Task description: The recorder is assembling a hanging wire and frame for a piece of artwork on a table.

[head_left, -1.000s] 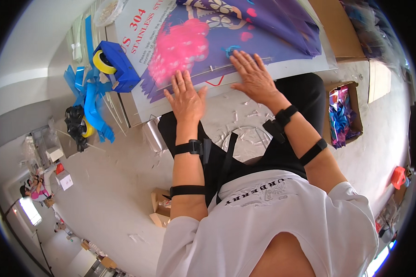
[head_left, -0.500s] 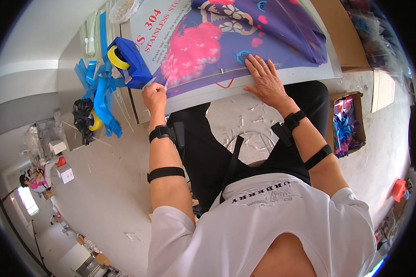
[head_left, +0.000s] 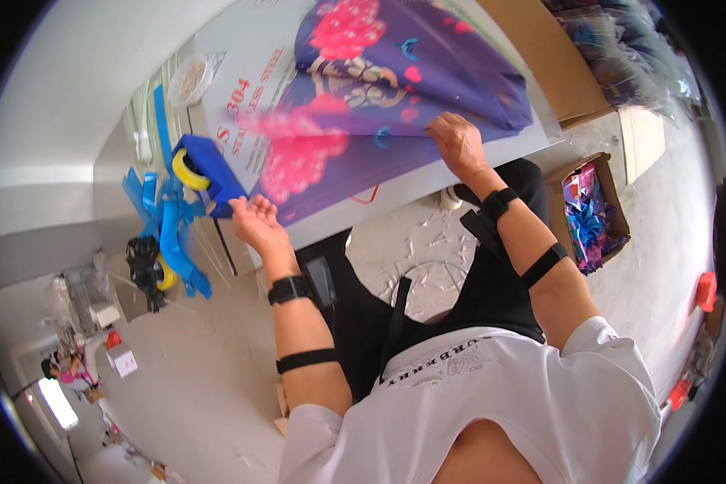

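A purple sheet (head_left: 415,81) printed with pink balloon-like clusters and hearts lies over a white board (head_left: 323,227) on the work surface. My right hand (head_left: 458,148) is closed on its near edge, fingers bent around a fold there. The sheet's left part is raised and blurred. My left hand (head_left: 260,227) is palm up at the board's near left corner, fingers loosely curled and apart, with nothing visible in it. Just beyond its fingertips stands a blue tape dispenser (head_left: 218,173) with a yellow-cored roll.
Blue strips (head_left: 173,242) and a black bundle (head_left: 143,262) hang at the left edge. A clear bowl (head_left: 190,81) sits at the back left. To the right are a cardboard box (head_left: 593,218) of colourful pieces and clear plastic bags (head_left: 613,52). Scraps litter the floor. Far left, another person (head_left: 71,373).
My right hand has gone from lying flat on the sheet to gripping its near edge. My left hand has turned palm up and let go near the dispenser. The sheet's left part has lifted.
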`<state>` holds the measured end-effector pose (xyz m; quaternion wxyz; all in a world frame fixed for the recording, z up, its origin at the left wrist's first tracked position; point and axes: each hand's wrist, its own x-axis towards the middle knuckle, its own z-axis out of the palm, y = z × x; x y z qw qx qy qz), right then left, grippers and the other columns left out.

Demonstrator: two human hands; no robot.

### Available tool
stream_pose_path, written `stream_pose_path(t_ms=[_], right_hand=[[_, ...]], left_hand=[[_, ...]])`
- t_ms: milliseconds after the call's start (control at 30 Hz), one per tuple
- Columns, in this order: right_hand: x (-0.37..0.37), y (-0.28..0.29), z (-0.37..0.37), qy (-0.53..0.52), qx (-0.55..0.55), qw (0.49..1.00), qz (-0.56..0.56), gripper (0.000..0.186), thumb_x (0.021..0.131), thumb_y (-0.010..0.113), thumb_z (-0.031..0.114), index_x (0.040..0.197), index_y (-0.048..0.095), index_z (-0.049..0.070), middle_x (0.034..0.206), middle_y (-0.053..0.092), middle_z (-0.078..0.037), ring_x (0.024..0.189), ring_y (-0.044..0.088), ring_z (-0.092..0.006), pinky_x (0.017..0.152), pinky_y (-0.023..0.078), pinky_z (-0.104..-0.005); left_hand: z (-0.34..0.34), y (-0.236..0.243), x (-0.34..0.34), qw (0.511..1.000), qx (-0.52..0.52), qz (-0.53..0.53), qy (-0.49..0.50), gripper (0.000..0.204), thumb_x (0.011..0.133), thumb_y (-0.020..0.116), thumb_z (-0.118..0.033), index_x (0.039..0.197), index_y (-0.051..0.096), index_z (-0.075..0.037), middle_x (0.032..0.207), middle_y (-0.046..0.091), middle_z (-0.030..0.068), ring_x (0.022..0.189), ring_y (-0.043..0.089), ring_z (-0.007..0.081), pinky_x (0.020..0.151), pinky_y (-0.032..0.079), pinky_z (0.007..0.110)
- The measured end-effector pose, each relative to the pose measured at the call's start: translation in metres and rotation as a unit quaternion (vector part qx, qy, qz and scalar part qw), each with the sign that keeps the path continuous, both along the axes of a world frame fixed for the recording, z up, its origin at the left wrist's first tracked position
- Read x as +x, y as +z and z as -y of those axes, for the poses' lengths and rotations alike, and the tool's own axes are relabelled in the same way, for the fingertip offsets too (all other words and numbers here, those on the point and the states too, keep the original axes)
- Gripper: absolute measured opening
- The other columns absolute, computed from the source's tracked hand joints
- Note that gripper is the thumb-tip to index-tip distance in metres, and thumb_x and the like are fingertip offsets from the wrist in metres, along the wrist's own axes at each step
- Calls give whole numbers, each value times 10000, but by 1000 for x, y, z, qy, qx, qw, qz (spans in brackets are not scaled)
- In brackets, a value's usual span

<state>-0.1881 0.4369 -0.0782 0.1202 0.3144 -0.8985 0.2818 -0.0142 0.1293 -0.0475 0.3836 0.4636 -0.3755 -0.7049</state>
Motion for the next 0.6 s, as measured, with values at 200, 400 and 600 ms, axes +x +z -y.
stream_pose_path(t_ms=[200, 400, 600], right_hand=[[-85, 17, 5, -121, -16, 992, 12, 118, 789, 614, 199, 797, 619, 81, 803, 614, -115, 816, 608, -329, 696, 474, -450], [-144, 24, 0, -173, 79, 981, 39, 144, 780, 629, 203, 812, 637, 63, 856, 640, -150, 839, 621, -343, 718, 495, -444], [-204, 8, -39, -307, -19, 950, -59, 120, 800, 563, 123, 826, 639, 32, 911, 637, -179, 862, 616, -366, 770, 498, -442]], left_hand=[[-35, -64, -3, 636, -657, 306, -263, 321, 734, 698, -163, 1016, 579, -67, 991, 574, 118, 994, 515, 306, 892, 387, 437], [-36, -58, -2, 683, -561, 356, -304, 425, 687, 713, -129, 1080, 552, -113, 1100, 504, 130, 1091, 444, 332, 940, 332, 463], [-39, -57, -1, 687, -576, 323, -304, 419, 705, 689, -102, 1100, 549, -94, 1109, 499, 128, 1072, 456, 314, 935, 334, 448]])
